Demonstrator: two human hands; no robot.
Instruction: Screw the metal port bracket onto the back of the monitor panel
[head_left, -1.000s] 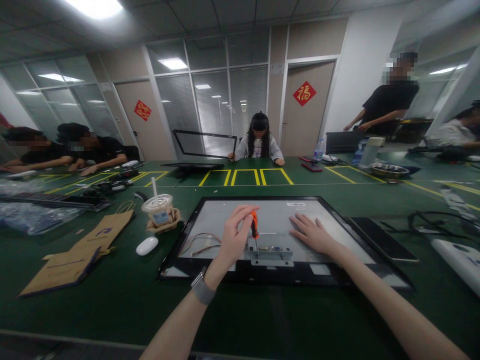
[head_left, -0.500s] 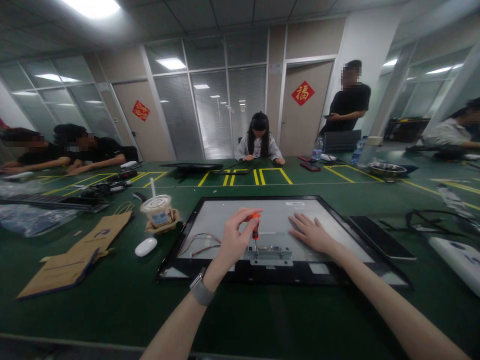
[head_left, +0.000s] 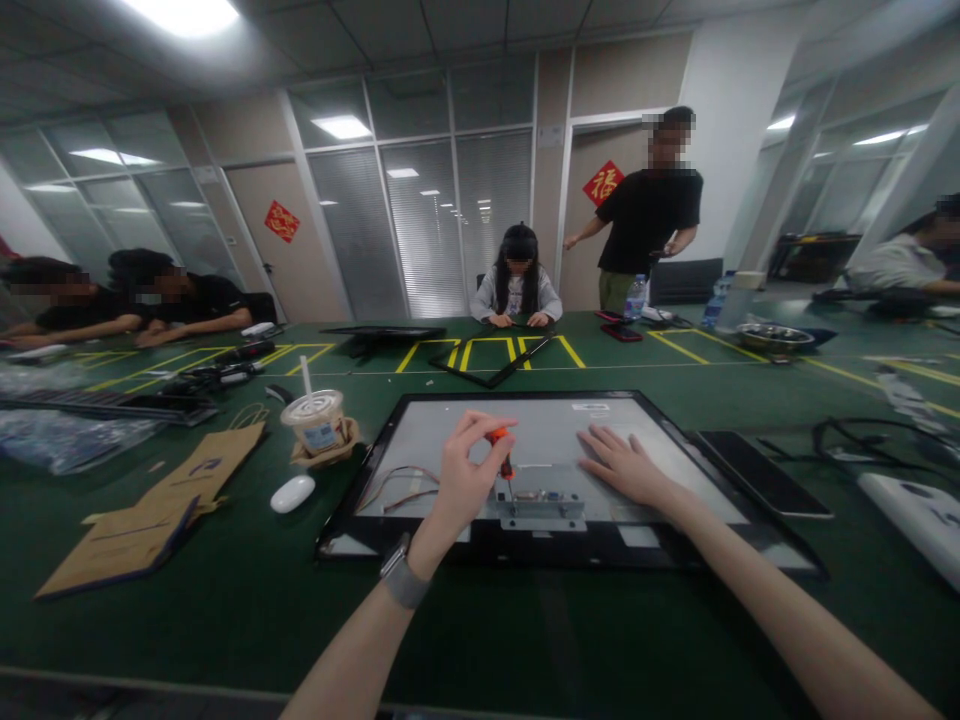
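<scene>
My left hand (head_left: 466, 470), with a watch on the wrist, pinches the orange and black handle of a small screwdriver (head_left: 507, 466). The screwdriver's shaft points down at the left part of a metal bracket with connectors (head_left: 544, 512). That bracket lies near the front edge of a flat panel with a black frame (head_left: 600, 553). Fingers spread, my right hand (head_left: 626, 466) rests flat on the panel's pale back, right of the bracket. Thin wires (head_left: 409, 493) lie on the panel, left of my left hand.
A lidded cup (head_left: 315, 422), a white mouse (head_left: 292, 494) and a paper bag (head_left: 161, 510) are left of the panel. To its right lie a dark slab (head_left: 761, 475), cables and a white case (head_left: 911, 520). Several people are around the table.
The screwdriver's handle has tilted slightly left in my left hand. Across the table, a seated person's thin black frame now lies angled, and the standing person has shifted left. My right hand stays put.
</scene>
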